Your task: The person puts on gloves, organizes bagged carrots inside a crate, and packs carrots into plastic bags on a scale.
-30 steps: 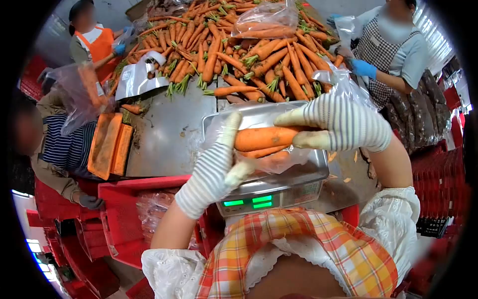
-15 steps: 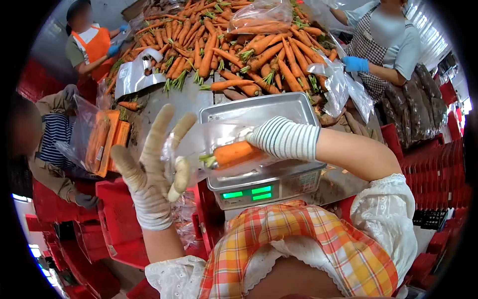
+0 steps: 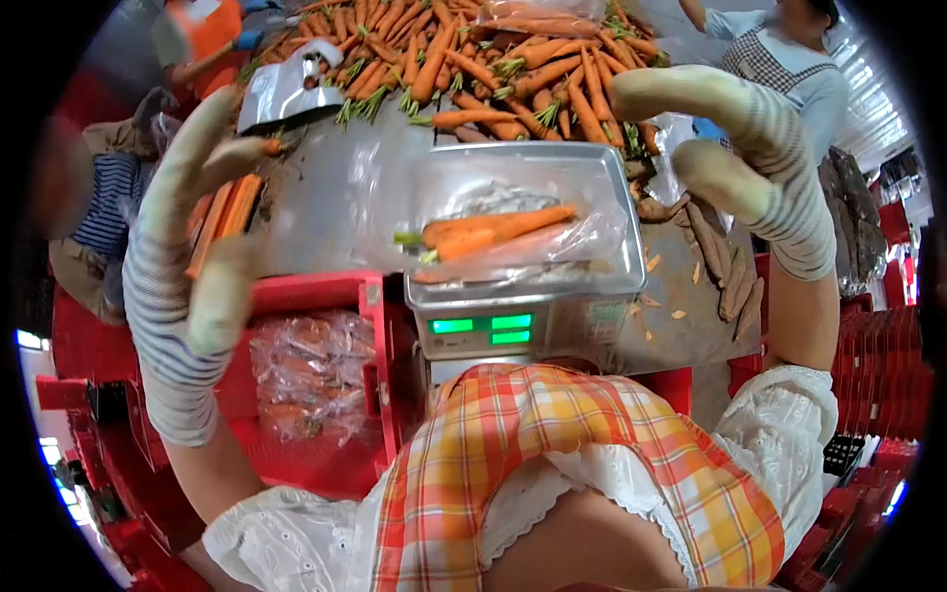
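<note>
A clear plastic bag with carrots (image 3: pixel 503 235) in it lies on the metal tray (image 3: pixel 619 178) of a weighing scale (image 3: pixel 567 328), whose green display is lit. My left hand (image 3: pixel 187 257), in a striped glove, is held up left of the scale with its fingers spread and nothing in them. To the right of the tray, my right hand (image 3: pixel 755 163) is also gloved, empty, with thumb and fingers apart. Neither hand touches the bag.
Behind the scale is a large heap of carrots (image 3: pixel 434 59) with a silver bag (image 3: pixel 286 87) beside it. A red crate (image 3: pixel 326 286) at the lower left holds bagged carrots (image 3: pixel 314 380). Dark roots (image 3: pixel 710 257) lie on the right. Other people stand around the table.
My right hand has let go of the carrot bag, which now rests on the tray, and moved right and up. My left hand has moved left, away from the scale.
</note>
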Demonstrator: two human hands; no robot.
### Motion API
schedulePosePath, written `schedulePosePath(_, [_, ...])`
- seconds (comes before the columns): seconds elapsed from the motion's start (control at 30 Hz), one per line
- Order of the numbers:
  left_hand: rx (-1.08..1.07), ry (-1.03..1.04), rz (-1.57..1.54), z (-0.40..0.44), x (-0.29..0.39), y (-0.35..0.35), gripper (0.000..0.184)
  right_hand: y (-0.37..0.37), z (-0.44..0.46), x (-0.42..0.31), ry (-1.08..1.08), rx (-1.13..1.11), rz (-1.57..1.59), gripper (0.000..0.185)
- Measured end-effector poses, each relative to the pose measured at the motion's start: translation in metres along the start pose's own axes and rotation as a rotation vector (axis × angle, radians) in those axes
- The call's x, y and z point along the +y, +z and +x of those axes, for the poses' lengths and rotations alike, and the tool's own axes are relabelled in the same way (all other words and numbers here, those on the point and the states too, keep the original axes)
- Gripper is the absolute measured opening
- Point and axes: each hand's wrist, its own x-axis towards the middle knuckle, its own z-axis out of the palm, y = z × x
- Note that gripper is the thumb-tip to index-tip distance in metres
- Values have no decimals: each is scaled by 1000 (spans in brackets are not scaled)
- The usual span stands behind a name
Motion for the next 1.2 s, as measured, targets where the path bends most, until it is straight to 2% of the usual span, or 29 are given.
schedulePosePath(0.03, [-62,52,59,11,21,4,61,8,5,-3,-53,-77,-11,44])
schedulePosePath(0.1, [-340,365,419,37,48,13,66,31,21,-7,-224,-348,-224,51])
schedulePosePath(0.17, [-347,466,373,36,45,52,70,67,24,-1,-324,-381,-224,58])
schedulePosePath(0.2, [-398,498,408,31,39,65,70,89,18,17,-359,-336,-166,75])
schedulePosePath(0.23, [-454,526,440,29,32,75,70,96,7,37,-355,-478,-419,82])
schedulePosePath(0.27, [-470,552,527,20,9,86,56,91,-1,46,-293,-567,-628,76])
schedulePosePath(0.3, [-465,546,534,13,-19,88,56,82,-9,54,-229,-653,-837,70])
schedulePosePath(0.37, [-449,426,849,1,-66,81,37,47,-15,72,-102,-621,-1060,49])
schedulePosePath(0.43, [-412,546,1064,23,-42,57,31,21,-1,73,96,-632,-1426,32])
schedulePosePath(0.47, [-258,607,919,32,-45,58,31,3,1,75,-151,-380,-1258,26])
schedulePosePath(0.5, [-254,603,924,39,-31,56,31,-12,1,75,-380,-134,-1070,21])
schedulePosePath(0.53, [-34,628,802,50,-7,53,32,-14,5,71,-387,34,-896,24])
schedulePosePath(0.57, [184,648,674,58,12,53,34,-5,5,58,-265,237,-582,21])
schedulePosePath(0.6, [205,530,809,62,22,54,38,-3,4,53,-181,267,-637,22])
schedulePosePath(0.63, [211,530,817,64,22,61,38,-2,4,50,-96,299,-689,25])
schedulePosePath(0.67, [81,131,175,64,16,71,40,-1,3,51,-105,301,-691,25])
schedulePosePath(0.7, [-50,-266,-466,64,13,75,42,-3,1,54,306,197,-215,27])
schedulePosePath(0.73, [-216,-380,-682,64,16,71,50,-2,-1,58,696,74,275,30])
schedulePosePath(0.77, [-184,-421,-843,58,10,87,57,17,-9,73,603,135,394,31])
schedulePosePath(0.8, [-229,-384,-956,55,4,102,64,41,-15,73,493,196,435,34])
schedulePosePath(0.83, [-275,-349,-1069,51,1,116,70,65,-11,43,503,214,432,34])
schedulePosePath(0.87, [-274,-372,-1151,49,3,128,75,82,-12,46,477,86,391,40])
schedulePosePath(0.9, [-266,-400,-1225,45,8,140,81,102,-15,45,447,153,494,43])
schedulePosePath(0.97, [-183,-383,-1446,38,13,161,85,125,-21,65,89,293,35,47])
schedulePosePath(1.03, [-85,-212,-1117,39,5,181,88,134,-21,88,-21,432,-194,47])
schedulePosePath(1.1, [-32,-306,-1206,35,17,188,93,140,-25,104,-68,472,-149,48])
schedulePosePath(1.17, [-74,-320,-1061,39,11,204,95,129,-16,86,-36,395,-173,40])
schedulePosePath(1.2, [-106,-374,-1191,36,12,205,95,128,-21,96,-33,361,-138,38])
